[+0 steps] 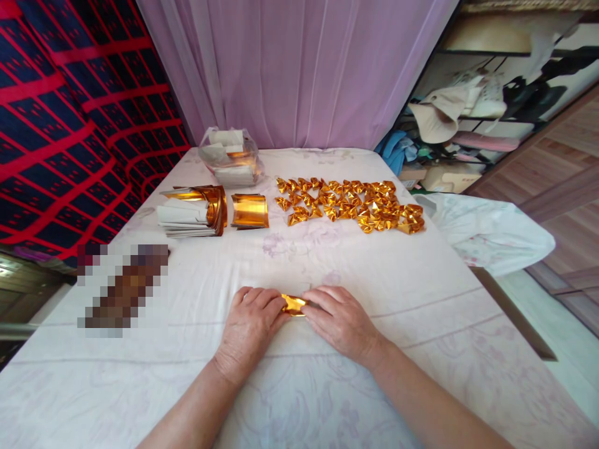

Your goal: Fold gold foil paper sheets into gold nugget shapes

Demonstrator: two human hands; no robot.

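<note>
Between my two hands, low over the middle of the cloth-covered table (281, 386), is a partly folded piece of gold foil paper (294, 305). The fingers of my left hand (255, 318) close on its left end. On its right end the fingers of my right hand (341, 318) are closed as well, and both ends are hidden under the fingertips. Farther off, a small stack of flat gold foil sheets (249, 211) lies beside a larger bent stack of foil paper (187, 218) with pale backs. Rows of folded gold foil pieces (344, 199) lie to the right of these.
A clear plastic bag (231, 159) with more foil paper sits at the back left. At the left edge a blurred dark patch (128, 287) cannot be made out. A white plastic bag (496, 234) is beyond the right edge, near shelves with a cap (440, 112).
</note>
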